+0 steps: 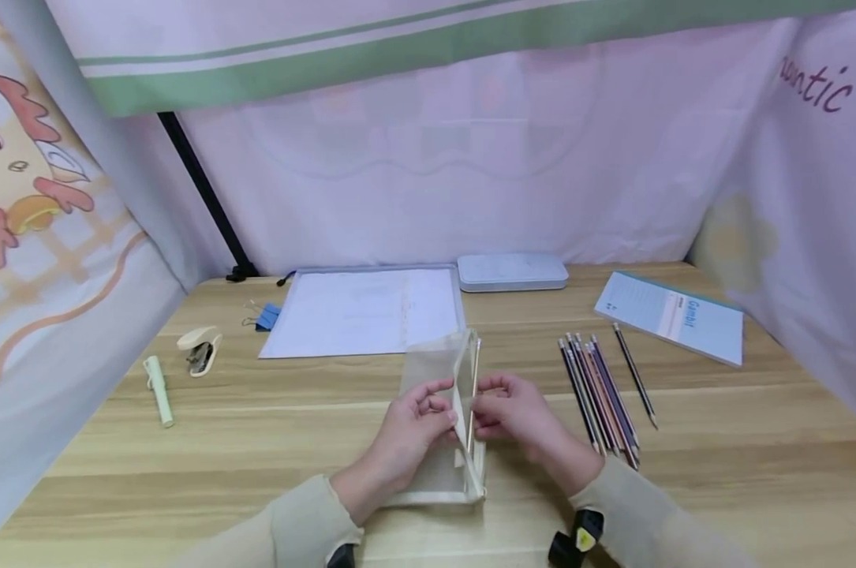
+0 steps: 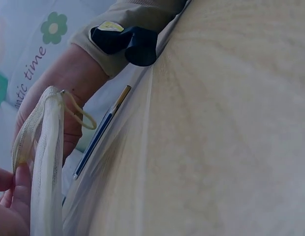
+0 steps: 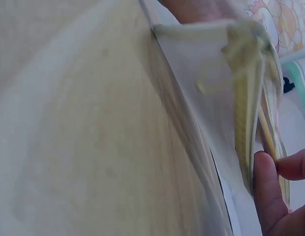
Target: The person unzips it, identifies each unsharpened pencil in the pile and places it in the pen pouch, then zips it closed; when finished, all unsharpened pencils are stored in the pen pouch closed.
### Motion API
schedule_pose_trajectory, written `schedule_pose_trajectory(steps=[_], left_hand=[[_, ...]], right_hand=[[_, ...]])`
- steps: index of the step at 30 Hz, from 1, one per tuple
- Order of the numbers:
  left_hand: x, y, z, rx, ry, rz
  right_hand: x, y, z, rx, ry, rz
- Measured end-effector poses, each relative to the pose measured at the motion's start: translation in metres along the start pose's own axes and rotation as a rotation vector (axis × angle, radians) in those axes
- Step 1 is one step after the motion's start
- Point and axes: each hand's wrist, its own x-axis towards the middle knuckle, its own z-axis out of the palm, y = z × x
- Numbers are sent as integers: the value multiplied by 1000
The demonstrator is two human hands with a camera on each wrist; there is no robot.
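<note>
Pale curtains close in the wooden worktop [image 1: 271,410], where a white sheet [image 1: 364,312] and a flat tin [image 1: 512,271] lie at upper centre, a stapler [image 1: 200,349] and green pen [image 1: 158,390] at left, a booklet [image 1: 672,315] and a row of pencils [image 1: 601,394] at right (none blocks the hands). At lower centre stands a translucent mesh pouch [image 1: 438,394] with a cream zip edge, upright on its side. The left hand [image 1: 406,438] and right hand [image 1: 520,418] each pinch its upper edge, a pencil [image 1: 472,386] against the opening.
</note>
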Motion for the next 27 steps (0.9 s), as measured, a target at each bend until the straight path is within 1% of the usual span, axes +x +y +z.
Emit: schedule_pose_trajectory(steps=[2,5,7,9,13,15,17,20,23,27], left_hand=[[0,1,0,3,14,11],[0,2,0,7,24,15],[-1,3,0,7,31,11],[-2,3,0,6,40,9],[-4,4,-2,-4,62,16],[-4,4,-2,-2,77,19],[-5,4,-4,8,88,25],[-5,6,-5,11,105,29],[-6,8,-6,5,120,38],[-7,10,-6,2,136,45]], right_hand=[[-1,-1,2,-4,-14,8],[-1,-2,1,-6,4,13],[-1,-3,-3,-5,20,5],[-2,-3,-12,-22,19,-26],[-5,-7,-43,-105,-15,-115],[-8,-10,-63,-151,-20,-140],[-11,-13,-83,-192,-6,-158],[-15,-16,-113,-242,27,-171],[-19,-14,-138,-322,69,-168],[-22,-5,-159,-416,81,-127]])
